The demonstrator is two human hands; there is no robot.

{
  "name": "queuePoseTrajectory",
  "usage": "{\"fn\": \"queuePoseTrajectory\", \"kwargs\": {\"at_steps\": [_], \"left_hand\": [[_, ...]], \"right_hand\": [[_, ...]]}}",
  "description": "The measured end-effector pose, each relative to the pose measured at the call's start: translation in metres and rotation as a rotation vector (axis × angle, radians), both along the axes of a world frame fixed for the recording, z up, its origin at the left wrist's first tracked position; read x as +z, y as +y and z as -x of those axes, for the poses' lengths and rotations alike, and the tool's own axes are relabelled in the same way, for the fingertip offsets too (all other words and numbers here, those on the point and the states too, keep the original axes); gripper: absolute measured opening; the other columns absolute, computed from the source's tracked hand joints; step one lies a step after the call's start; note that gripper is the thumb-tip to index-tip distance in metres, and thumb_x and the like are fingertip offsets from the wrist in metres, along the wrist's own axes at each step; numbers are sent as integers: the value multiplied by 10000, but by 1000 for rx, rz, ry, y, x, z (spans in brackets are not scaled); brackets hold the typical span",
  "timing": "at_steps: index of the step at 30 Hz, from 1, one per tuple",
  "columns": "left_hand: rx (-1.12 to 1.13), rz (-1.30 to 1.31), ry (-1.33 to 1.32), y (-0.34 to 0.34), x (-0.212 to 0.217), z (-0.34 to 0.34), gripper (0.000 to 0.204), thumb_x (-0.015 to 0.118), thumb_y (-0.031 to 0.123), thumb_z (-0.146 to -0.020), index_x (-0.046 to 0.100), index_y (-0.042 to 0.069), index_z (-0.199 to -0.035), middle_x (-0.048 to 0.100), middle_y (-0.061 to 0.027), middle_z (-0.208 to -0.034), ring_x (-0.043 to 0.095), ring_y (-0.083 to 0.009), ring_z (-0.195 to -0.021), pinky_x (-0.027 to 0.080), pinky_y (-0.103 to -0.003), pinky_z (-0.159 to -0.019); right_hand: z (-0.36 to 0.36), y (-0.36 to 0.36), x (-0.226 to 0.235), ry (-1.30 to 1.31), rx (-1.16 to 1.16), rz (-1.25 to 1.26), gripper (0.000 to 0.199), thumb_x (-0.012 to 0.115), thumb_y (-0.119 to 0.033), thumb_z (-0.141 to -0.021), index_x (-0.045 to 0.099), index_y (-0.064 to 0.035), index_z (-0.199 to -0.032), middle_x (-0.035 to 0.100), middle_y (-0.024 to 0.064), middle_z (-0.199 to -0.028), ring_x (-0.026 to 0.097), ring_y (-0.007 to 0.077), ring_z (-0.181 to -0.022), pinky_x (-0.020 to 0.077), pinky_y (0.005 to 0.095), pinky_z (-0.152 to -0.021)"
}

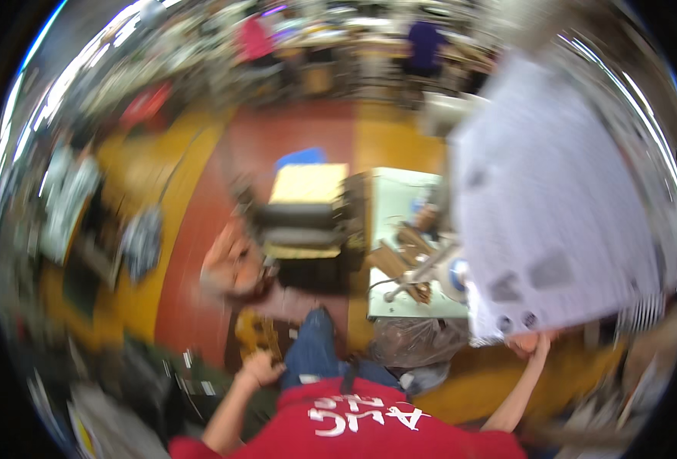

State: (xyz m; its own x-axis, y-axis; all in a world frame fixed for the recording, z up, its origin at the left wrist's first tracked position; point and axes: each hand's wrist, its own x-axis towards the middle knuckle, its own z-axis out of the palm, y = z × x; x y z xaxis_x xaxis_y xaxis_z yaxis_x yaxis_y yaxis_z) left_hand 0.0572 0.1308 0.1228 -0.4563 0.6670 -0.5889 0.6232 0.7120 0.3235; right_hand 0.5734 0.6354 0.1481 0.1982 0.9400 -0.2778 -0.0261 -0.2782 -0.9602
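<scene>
My left hand (260, 369) is held low beside my left knee. Its fingers are apart and nothing shows in it. At the right, my right hand (528, 344) is closed at the lower edge of a large white printed sheet (553, 176), and part of its fingers is hidden there. The sheet stands upright, its top blurred, and carries dark patches and small round marks. Just left of it is a pale green sewing-machine table (383, 294) with a white machine arm (430, 269) and brown pieces (401, 256) on it.
Ahead stands a dark machine or stand (300, 216) with a yellowish sheet (310, 182) on top. An orange cloth bundle (235, 260) lies left of it. A clear plastic bag (419, 340) hangs below the table. Other people (424, 46) work at the far benches.
</scene>
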Motion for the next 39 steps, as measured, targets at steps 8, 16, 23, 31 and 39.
{"fn": "queuePoseTrajectory", "kwargs": {"at_steps": [8, 16, 23, 31, 39], "left_hand": [[344, 201, -17, -60, -27, -51, 491, 585, 454, -840, 609, 40, -1102, 595, -219, -1141, 577, -360, -1075, 468, -450, -909], [370, 178, -137, -34, -29, -44, 437, 526, 381, -872, 607, 35, -1128, 577, -237, -1174, 550, -365, -1116, 448, -444, -941], [258, 88, 20, 3, -30, 46, 369, 562, 263, -814, 627, 34, -1096, 628, -252, -1038, 595, -378, -1017, 464, -437, -911], [261, -32, -47, 6, -53, 174, 430, 535, 216, -791, 585, 29, -1174, 622, -239, -1088, 568, -363, -1082, 444, -411, -951], [271, 260, -127, -34, -156, 361, 311, 559, 245, -777, 685, 62, -996, 652, -232, -990, 626, -361, -976, 496, -437, -872]], "right_hand": [[42, 110, -15, -438, 101, -150, 420, 693, -206, -780, 586, 39, -1104, 620, 141, -1052, 622, 231, -890, 523, 391, -751], [16, 39, -42, -765, -106, -389, 357, 667, -202, -802, 603, 37, -1059, 622, 120, -999, 606, 206, -850, 507, 375, -729], [7, -118, -110, -910, -141, -316, 308, 645, -198, -821, 618, 35, -1021, 623, 101, -952, 592, 183, -815, 493, 361, -710], [147, -241, -206, -819, 361, 215, 263, 619, -195, -844, 635, 33, -976, 624, 80, -899, 576, 158, -775, 476, 344, -689], [453, -258, -310, -455, 826, 445, 255, 629, -221, -843, 648, -9, -983, 640, 122, -902, 582, 212, -767, 486, 334, -709]]}}
